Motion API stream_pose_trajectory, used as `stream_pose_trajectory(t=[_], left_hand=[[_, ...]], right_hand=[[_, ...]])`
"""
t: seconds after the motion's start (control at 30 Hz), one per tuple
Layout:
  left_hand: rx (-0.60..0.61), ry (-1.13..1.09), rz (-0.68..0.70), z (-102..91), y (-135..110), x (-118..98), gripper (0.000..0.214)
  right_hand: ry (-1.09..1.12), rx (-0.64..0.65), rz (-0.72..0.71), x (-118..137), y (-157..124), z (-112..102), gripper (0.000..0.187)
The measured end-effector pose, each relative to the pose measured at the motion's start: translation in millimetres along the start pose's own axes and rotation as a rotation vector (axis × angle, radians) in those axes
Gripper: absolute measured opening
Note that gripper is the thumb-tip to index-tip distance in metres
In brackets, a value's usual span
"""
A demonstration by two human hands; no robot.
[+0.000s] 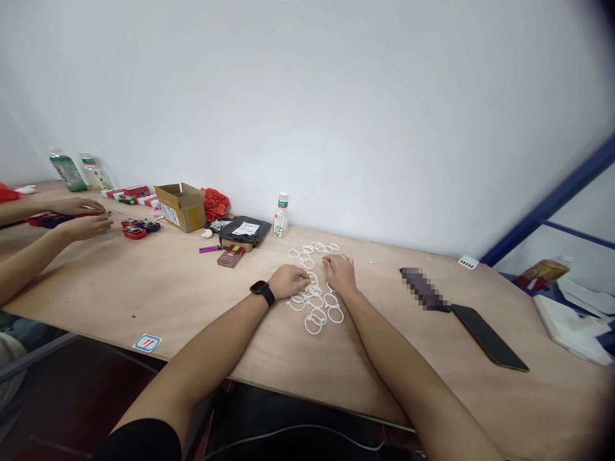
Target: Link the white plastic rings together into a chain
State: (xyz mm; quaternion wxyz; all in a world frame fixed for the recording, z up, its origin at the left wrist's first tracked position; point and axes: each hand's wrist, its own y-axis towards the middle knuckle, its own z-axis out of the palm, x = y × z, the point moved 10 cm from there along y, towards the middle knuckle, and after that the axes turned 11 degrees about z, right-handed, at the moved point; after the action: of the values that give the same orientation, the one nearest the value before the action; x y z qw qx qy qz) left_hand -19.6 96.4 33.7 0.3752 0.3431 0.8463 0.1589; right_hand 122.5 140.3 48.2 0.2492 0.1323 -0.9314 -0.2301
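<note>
Several thin white plastic rings (313, 324), some with a small nub like curtain rings, lie loosely spread on the wooden table (269, 339). My left hand (288, 282), with a black watch on its wrist, is closed in a pinch at the edge of one white ring (312, 276) among them. To its right, my right hand (341, 272) has its fingers curled together just above the table, beside the rings. Whatever is between those fingertips, if anything, is too small to make out. A farther group of rings (307, 263) lies beyond both hands.
A bottle (281, 216) stands by the wall. Left of it are a black parcel (245, 230), a dark red box (231, 256) and an open carton (180, 207). Phone-like slabs (489, 337) lie right. Another person's hands (86, 224) work at far left.
</note>
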Motion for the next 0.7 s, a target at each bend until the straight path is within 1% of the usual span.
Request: stream_pose_trajectory(t=[0.07,0.17,0.27,0.4,0.57,0.7], left_hand=[[0.060,0.012,0.052,6.2,0.6,-6.8,0.017],[0.060,0.049,0.091,5.6,2.1,-12.5,0.020],[0.016,0.098,0.044,-0.6,2.4,-7.5,0.024],[-0.008,0.144,-0.038,-4.0,0.4,4.8,0.025],[-0.024,0.134,-0.016,-3.6,0.7,5.4,0.023],[-0.006,0.146,-0.023,-2.3,0.9,5.7,0.024]], right_hand=[[0.017,-0.015,-0.019,2.9,-1.2,-1.8,0.028],[0.047,-0.013,-0.050,8.7,-3.1,-2.5,0.029],[0.058,0.010,-0.074,13.2,-3.8,0.1,0.029],[0.083,0.023,-0.071,11.4,-2.6,4.0,0.029],[0.085,0.014,-0.065,7.6,-1.1,5.1,0.027],[0.047,0.017,-0.053,5.8,-1.1,6.0,0.026]])
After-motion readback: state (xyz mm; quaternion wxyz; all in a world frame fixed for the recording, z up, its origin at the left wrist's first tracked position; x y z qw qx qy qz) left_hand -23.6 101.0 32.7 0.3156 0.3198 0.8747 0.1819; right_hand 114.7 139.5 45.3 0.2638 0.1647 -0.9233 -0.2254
